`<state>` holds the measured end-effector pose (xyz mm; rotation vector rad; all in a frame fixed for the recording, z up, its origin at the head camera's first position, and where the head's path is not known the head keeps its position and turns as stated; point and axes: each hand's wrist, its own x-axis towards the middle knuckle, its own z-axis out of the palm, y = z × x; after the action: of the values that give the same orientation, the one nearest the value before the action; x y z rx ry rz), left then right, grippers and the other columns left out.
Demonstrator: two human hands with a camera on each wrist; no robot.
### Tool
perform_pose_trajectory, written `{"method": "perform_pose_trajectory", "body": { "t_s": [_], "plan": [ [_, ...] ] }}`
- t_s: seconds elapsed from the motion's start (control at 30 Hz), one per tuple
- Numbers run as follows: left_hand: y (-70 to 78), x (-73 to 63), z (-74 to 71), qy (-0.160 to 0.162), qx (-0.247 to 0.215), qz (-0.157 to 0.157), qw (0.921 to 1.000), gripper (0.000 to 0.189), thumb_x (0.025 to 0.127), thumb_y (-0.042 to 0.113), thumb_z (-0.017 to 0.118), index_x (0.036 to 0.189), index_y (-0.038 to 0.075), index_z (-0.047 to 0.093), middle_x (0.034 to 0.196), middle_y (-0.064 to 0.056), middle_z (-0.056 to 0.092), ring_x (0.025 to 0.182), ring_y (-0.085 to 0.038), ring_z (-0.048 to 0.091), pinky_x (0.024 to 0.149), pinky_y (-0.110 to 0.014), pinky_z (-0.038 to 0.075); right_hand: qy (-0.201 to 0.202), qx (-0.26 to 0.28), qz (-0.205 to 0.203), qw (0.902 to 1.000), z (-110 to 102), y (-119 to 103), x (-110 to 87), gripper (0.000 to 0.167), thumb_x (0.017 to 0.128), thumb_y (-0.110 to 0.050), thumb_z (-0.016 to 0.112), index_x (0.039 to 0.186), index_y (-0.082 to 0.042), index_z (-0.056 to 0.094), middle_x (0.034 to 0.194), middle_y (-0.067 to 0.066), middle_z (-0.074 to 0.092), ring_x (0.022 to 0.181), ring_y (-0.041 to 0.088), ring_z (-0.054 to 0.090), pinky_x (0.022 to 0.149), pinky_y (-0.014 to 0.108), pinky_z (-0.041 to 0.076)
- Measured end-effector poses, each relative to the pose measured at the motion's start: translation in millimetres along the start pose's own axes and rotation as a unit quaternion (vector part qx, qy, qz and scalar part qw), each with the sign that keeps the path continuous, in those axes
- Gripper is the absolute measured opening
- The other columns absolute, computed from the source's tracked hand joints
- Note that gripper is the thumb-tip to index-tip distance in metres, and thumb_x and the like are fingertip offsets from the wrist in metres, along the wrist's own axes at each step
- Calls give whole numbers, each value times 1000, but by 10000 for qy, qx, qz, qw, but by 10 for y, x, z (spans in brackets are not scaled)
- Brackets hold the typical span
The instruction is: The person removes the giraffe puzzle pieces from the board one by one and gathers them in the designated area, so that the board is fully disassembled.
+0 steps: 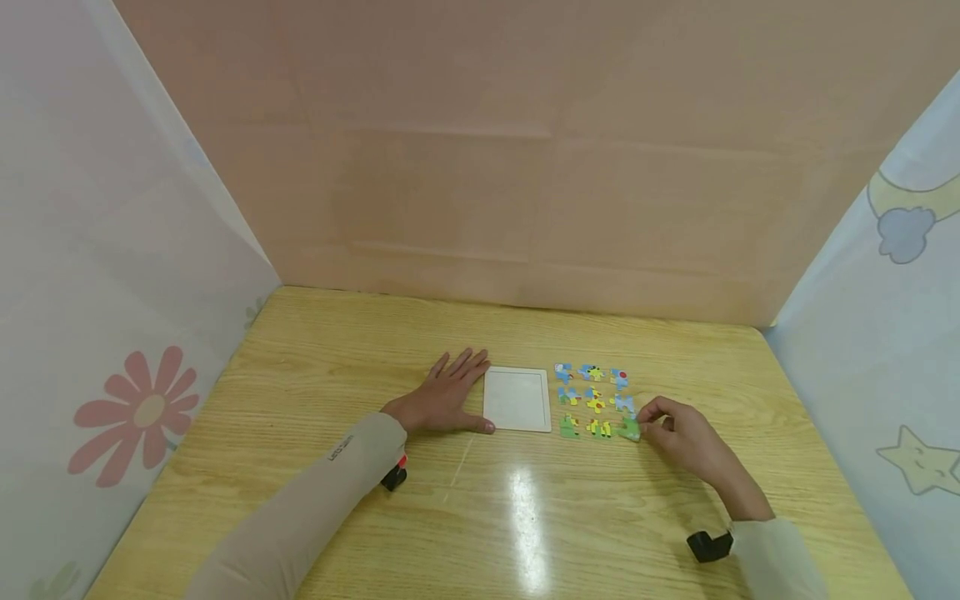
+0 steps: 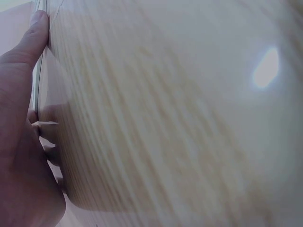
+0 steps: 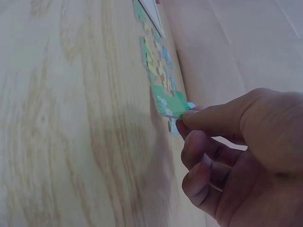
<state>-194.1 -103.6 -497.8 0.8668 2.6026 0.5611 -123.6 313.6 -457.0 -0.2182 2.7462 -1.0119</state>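
A white square puzzle tray (image 1: pixel 517 400) lies flat on the wooden table. My left hand (image 1: pixel 444 400) rests spread at its left edge, fingers straight, the thumb near the lower left corner. To the tray's right, several jigsaw pieces (image 1: pixel 596 402) in blue, yellow and green are laid out in rows, apart from each other. My right hand (image 1: pixel 686 437) pinches a green puzzle piece (image 3: pixel 169 101) between thumb and index finger, at the lower right of the rows. In the right wrist view that piece looks tilted up off the table; the other fingers are curled.
The wooden table (image 1: pixel 360 333) runs back to a brown paper-like wall (image 1: pixel 450 167). Pale patterned sheets (image 1: pixel 112 250) stand on both sides. Bright glare (image 1: pixel 527 525) shows on the tabletop near the front. Black wrist devices (image 1: pixel 708 546) hang by both sleeves.
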Motion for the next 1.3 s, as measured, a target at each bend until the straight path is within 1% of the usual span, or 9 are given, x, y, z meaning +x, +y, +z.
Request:
{"method": "perform_pose_trajectory", "body": {
  "t_s": [0.13,0.4,0.63,0.9,1.13,1.3],
  "plan": [
    [0,-2,2,7,32,-11,10000,113,93,72,67,173,14,13,183,-1,-2,171,-26,-8,137,-58,-7,-43,22,-19,10000,15,35,5,10,105,-9,66,112,-3,69,83,6,66,62,5,46,56,24,42],
    [33,-11,-18,-20,26,-35,10000,113,93,72,67,173,14,12,183,-1,-2,171,-27,-7,137,-57,-7,-55,-57,-67,9999,33,90,19,8,104,-5,66,111,-3,69,93,7,71,68,4,51,61,23,46],
    [40,-3,-41,-22,64,-19,10000,114,93,72,68,173,14,12,183,-1,-2,171,-26,-7,137,-58,-6,-61,-87,87,9999,36,97,11,10,103,-4,66,112,-2,69,88,6,69,67,5,52,60,23,46],
    [45,3,-46,-95,32,12,9999,114,94,72,67,173,14,11,183,-2,-3,170,-26,-8,137,-58,-7,53,-214,73,9997,62,103,4,9,103,-5,67,112,-3,69,87,6,68,65,6,49,59,23,44],
    [76,-6,-45,-66,-6,63,10000,112,95,69,67,173,12,12,183,-3,-2,171,-28,-7,137,-59,-6,191,-367,43,9991,96,121,10,9,103,-1,65,110,-3,70,92,7,70,67,6,48,59,23,43],
    [51,-10,-20,-43,13,47,10000,113,94,71,67,173,13,12,183,-3,-1,171,-28,-7,137,-59,-7,192,-353,14,9992,112,113,11,12,104,0,61,111,-3,70,98,8,71,69,7,48,60,23,42]
  ]
}}
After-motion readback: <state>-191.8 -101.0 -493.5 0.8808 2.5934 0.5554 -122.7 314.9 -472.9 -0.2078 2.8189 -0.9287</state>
